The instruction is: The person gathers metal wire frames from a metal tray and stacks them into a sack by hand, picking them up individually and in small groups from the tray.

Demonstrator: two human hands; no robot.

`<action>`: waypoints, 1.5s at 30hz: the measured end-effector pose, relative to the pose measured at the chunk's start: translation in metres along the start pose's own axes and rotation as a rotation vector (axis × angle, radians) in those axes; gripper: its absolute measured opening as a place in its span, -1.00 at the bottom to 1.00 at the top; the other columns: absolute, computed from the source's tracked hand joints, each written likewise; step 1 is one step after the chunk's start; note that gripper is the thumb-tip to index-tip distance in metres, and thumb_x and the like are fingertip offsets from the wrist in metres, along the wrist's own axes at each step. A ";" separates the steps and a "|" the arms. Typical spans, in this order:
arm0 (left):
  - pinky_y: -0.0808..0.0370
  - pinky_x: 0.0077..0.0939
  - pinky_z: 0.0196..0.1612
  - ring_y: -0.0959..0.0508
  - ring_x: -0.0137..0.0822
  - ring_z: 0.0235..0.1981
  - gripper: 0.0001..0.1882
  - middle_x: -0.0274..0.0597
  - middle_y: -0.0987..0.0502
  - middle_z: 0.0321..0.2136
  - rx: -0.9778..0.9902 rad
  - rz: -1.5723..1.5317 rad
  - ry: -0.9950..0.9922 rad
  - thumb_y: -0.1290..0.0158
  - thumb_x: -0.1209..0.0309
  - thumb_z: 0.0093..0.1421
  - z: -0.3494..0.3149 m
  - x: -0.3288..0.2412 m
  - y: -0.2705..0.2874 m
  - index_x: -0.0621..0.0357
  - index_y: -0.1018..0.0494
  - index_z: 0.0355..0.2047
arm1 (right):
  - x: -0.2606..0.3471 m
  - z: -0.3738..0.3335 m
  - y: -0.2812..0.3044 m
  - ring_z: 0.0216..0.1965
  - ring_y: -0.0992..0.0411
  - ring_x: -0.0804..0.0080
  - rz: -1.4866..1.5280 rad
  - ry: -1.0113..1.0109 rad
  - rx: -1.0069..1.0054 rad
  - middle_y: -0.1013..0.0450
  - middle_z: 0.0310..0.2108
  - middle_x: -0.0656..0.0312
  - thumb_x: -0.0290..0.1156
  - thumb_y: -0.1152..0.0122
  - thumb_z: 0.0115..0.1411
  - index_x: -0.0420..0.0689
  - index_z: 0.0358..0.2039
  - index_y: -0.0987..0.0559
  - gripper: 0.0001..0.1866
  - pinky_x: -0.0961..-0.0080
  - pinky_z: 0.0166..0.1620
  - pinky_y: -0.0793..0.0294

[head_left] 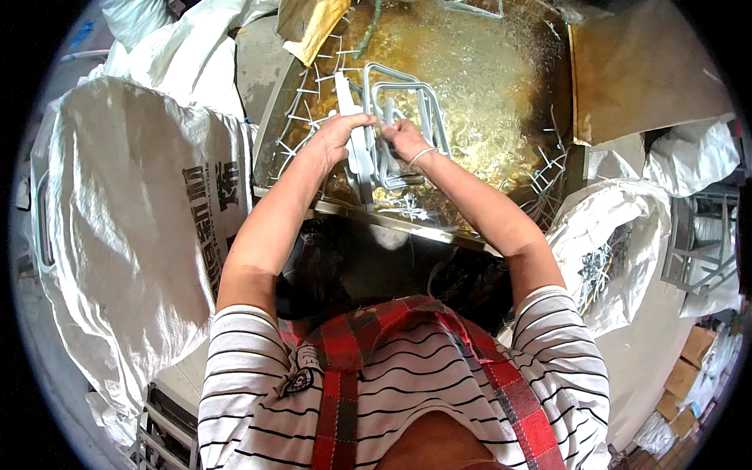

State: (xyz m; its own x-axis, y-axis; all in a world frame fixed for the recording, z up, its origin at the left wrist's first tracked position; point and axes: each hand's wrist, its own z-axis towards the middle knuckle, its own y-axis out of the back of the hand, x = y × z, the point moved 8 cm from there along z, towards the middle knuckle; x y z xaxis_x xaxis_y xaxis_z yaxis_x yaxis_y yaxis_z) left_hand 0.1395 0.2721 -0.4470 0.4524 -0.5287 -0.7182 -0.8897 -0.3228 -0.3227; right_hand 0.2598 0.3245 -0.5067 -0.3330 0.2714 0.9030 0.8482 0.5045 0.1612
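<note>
My left hand (343, 131) is closed round the side of a grey plastic frame piece with a pale flat strip (345, 95) along it. Beside it, my right hand (406, 142), with a white band at the wrist, has its fingers bent round the inner part of a grey rectangular plastic frame (432, 103). Several such frames seem to overlap here, and my fingers hide where they join. The pieces are held over a metal-edged work surface (486, 70) that looks wet or shiny and brownish.
Thin white plastic scraps (548, 174) lie along the surface's sides. A large white woven sack (133, 204) stands at the left, and an open white sack (638, 211) with scraps at the right. A brown board (646, 74) rises at the far right; cardboard boxes (683, 368) sit lower right.
</note>
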 end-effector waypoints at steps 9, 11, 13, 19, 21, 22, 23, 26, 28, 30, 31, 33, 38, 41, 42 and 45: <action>-0.41 -0.59 -0.55 -0.40 -0.48 -0.63 -0.72 -0.35 -0.41 -0.61 0.047 0.081 -0.060 -0.12 0.20 0.02 -0.014 -0.008 0.003 0.14 -0.42 -0.40 | 0.067 -0.036 -0.008 -0.49 -0.42 0.43 0.596 0.097 0.159 -0.46 -0.48 0.19 -0.42 -0.22 -0.04 -0.28 -0.42 -0.50 -0.79 0.57 -0.41 -0.39; -0.42 -0.54 -0.59 -0.42 -0.40 -0.65 -0.68 -0.26 -0.44 -0.61 0.029 -0.040 -0.107 -0.19 0.24 -0.04 -0.008 -0.007 0.005 0.21 -0.40 -0.41 | 0.069 -0.038 -0.004 -0.44 -0.43 0.40 0.503 0.083 0.137 -0.47 -0.46 0.17 -0.49 -0.23 -0.09 -0.29 -0.41 -0.50 -0.80 0.55 -0.36 -0.40; -0.41 -0.54 -0.60 -0.41 -0.40 -0.66 -0.66 -0.25 -0.44 -0.60 -0.026 0.001 -0.117 -0.19 0.23 -0.04 -0.009 -0.009 0.000 0.22 -0.40 -0.39 | 0.068 -0.037 -0.001 -0.36 -0.45 0.35 0.483 0.071 0.131 -0.46 -0.41 0.12 -0.56 -0.21 -0.14 -0.33 -0.34 -0.47 -0.72 0.50 -0.28 -0.42; -0.48 -0.30 -0.22 -0.47 -0.18 -0.20 -0.39 0.00 -0.42 -0.17 0.149 -0.147 -0.037 -0.13 0.10 -0.01 -0.010 -0.004 -0.018 0.34 -0.28 -0.10 | 0.088 -0.062 0.003 -0.42 -0.42 0.39 0.096 0.144 0.135 -0.44 -0.38 0.11 -0.52 -0.13 -0.11 -0.36 -0.24 -0.39 -0.64 0.51 -0.31 -0.40; -0.44 -0.32 -0.22 -0.47 -0.18 -0.25 -0.40 0.04 -0.41 -0.19 0.138 0.022 -0.086 -0.20 0.20 -0.07 -0.008 -0.002 -0.009 0.37 -0.29 -0.12 | 0.111 -0.083 -0.013 -0.45 -0.39 0.41 -0.174 0.061 0.308 -0.43 -0.45 0.11 -0.48 -0.05 -0.08 -0.37 -0.25 -0.38 -0.66 0.52 -0.34 -0.38; -0.42 -0.31 -0.20 -0.46 -0.19 -0.24 -0.39 0.06 -0.41 -0.19 0.115 0.167 -0.178 -0.23 0.24 -0.10 0.001 -0.007 -0.016 0.39 -0.30 -0.13 | 0.110 -0.075 -0.012 -0.41 -0.42 0.32 -0.341 0.142 0.350 -0.43 -0.45 0.01 -0.40 -0.03 -0.06 -0.37 -0.27 -0.39 -0.65 0.47 -0.32 -0.39; -0.30 -0.32 -0.11 -0.42 -0.20 -0.20 -0.44 0.08 -0.43 -0.24 0.018 0.137 -0.151 -0.26 0.30 -0.17 0.010 -0.001 -0.016 0.42 -0.36 -0.22 | 0.103 -0.067 -0.008 -0.41 -0.42 0.31 -0.473 0.150 0.358 -0.43 -0.47 -0.01 -0.31 -0.03 -0.02 -0.40 -0.28 -0.39 -0.62 0.44 -0.32 -0.38; -0.32 -0.30 -0.15 -0.44 -0.20 -0.25 -0.53 0.06 -0.47 -0.32 -0.003 -0.025 -0.088 -0.26 0.36 -0.18 -0.013 -0.010 -0.043 0.43 -0.40 -0.31 | 0.105 -0.066 0.007 -0.32 -0.43 0.19 -0.836 0.221 0.292 -0.42 -0.41 -0.15 -0.15 -0.02 0.02 -0.41 -0.24 -0.39 -0.50 0.37 -0.24 -0.37; -0.46 -0.29 -0.38 -0.49 -0.18 -0.43 -0.69 0.00 -0.49 -0.40 -0.134 -0.069 -0.189 -0.19 0.52 -0.14 -0.009 -0.017 -0.022 0.41 -0.42 -0.36 | 0.136 -0.083 0.006 -0.22 -0.41 0.13 -0.914 0.252 0.213 -0.41 -0.31 -0.20 -0.05 -0.02 0.01 -0.38 -0.17 -0.38 -0.41 0.36 -0.14 -0.35; -0.50 -0.29 -0.44 -0.51 -0.17 -0.48 -0.72 -0.02 -0.49 -0.41 -0.114 -0.241 -0.252 -0.16 0.57 -0.12 -0.012 -0.027 -0.020 0.39 -0.41 -0.35 | 0.157 -0.103 0.026 -0.10 -0.36 0.12 -0.834 0.196 0.099 -0.38 -0.20 -0.19 0.08 -0.01 -0.01 -0.34 -0.10 -0.36 -0.30 0.37 -0.04 -0.30; -0.52 -0.25 -0.37 -0.52 -0.13 -0.41 -0.72 -0.05 -0.48 -0.41 -0.060 -0.348 -0.284 -0.14 0.57 -0.09 -0.013 -0.036 -0.018 0.36 -0.39 -0.32 | 0.159 -0.106 0.050 -0.04 -0.28 0.07 -0.782 0.220 -0.067 -0.30 -0.12 -0.20 0.12 -0.01 -0.02 -0.31 -0.05 -0.33 -0.26 0.31 -0.02 -0.28; -0.51 -0.25 -0.31 -0.50 -0.18 -0.38 -0.74 -0.09 -0.47 -0.41 0.040 -0.460 -0.345 -0.09 0.51 -0.01 -0.021 -0.054 -0.021 0.30 -0.36 -0.28 | 0.143 -0.111 0.106 0.09 -0.13 -0.03 -0.665 0.259 -0.400 -0.15 0.05 -0.21 0.19 -0.01 -0.04 -0.26 0.03 -0.26 -0.18 0.19 0.02 -0.24; -0.49 -0.29 -0.29 -0.48 -0.28 -0.42 -0.78 -0.16 -0.46 -0.48 0.145 -0.593 -0.432 -0.08 0.36 0.02 -0.057 -0.072 -0.049 0.19 -0.37 -0.35 | 0.062 -0.129 0.066 0.13 0.10 -0.32 0.736 -0.342 -0.066 0.19 0.18 -0.17 0.09 -0.17 -0.08 0.02 0.16 -0.06 -0.14 -0.41 -0.25 -0.18; -0.48 -0.32 -0.23 -0.48 -0.27 -0.44 -0.60 -0.15 -0.43 -0.45 0.383 -0.585 -0.426 -0.11 0.40 -0.04 -0.068 -0.073 -0.070 0.19 -0.30 -0.17 | 0.056 -0.107 0.063 -0.46 -0.40 0.22 0.748 -0.266 0.134 -0.37 -0.39 0.01 -0.25 -0.14 0.01 -0.15 -0.15 -0.29 -0.57 0.10 -0.37 -0.42; -0.47 -0.31 -0.20 -0.47 -0.28 -0.45 -0.55 -0.16 -0.42 -0.46 0.439 -0.567 -0.424 -0.12 0.41 -0.06 -0.075 -0.074 -0.076 0.15 -0.28 -0.13 | 0.043 -0.096 0.064 -0.50 -0.40 0.24 0.841 -0.293 0.091 -0.37 -0.46 0.03 -0.31 -0.13 0.00 -0.17 -0.21 -0.30 -0.63 0.17 -0.42 -0.41; -0.41 -0.29 -0.09 -0.46 -0.30 -0.40 -0.38 -0.25 -0.40 -0.48 0.507 -0.500 -0.387 -0.14 0.40 -0.10 -0.086 -0.069 -0.074 -0.04 -0.21 0.02 | 0.041 -0.083 0.070 -0.65 -0.36 0.28 0.936 -0.165 0.084 -0.31 -0.67 0.09 -0.60 -0.05 -0.10 -0.27 -0.53 -0.35 -0.91 0.35 -0.59 -0.38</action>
State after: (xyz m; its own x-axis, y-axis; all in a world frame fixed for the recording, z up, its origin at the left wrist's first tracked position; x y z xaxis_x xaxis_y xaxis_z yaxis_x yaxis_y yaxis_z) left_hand 0.1794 0.2655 -0.3203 0.8331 -0.0770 -0.5477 -0.5496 -0.0052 -0.8354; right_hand 0.3392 0.3031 -0.4252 0.4071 0.7036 0.5824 0.7697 0.0790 -0.6335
